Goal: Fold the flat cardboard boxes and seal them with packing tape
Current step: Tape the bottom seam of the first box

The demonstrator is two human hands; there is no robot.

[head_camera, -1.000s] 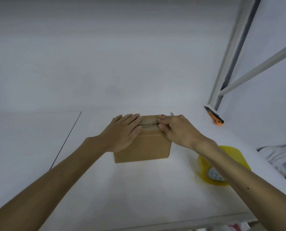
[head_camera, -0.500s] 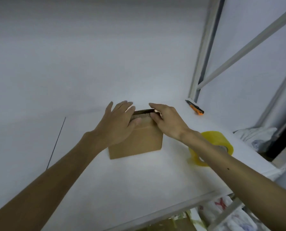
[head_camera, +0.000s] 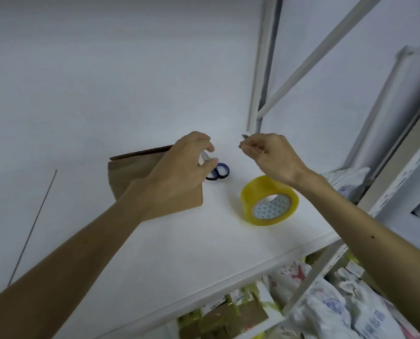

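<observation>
Hands over white tabletop (head_camera: 179,241): left hand (head_camera: 184,167) grips blue-handled scissors (head_camera: 218,171) at the blade end, beside the small brown cardboard box (head_camera: 130,177). The right hand (head_camera: 271,154) has its fingers curled, contents unclear, above the roll of yellow packing tape (head_camera: 268,200). A slip could likely nick fingers.

White table (head_camera: 155,241), grey shelf frame (head_camera: 262,69), plastic bags (head_camera: 338,311) underneath.

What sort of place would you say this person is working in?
Probably a packing or stockroom corner: a white worktable with a cardboard box and a roll of packing tape, a perforated metal shelving rack alongside, and bagged parcels piled underneath.
</observation>
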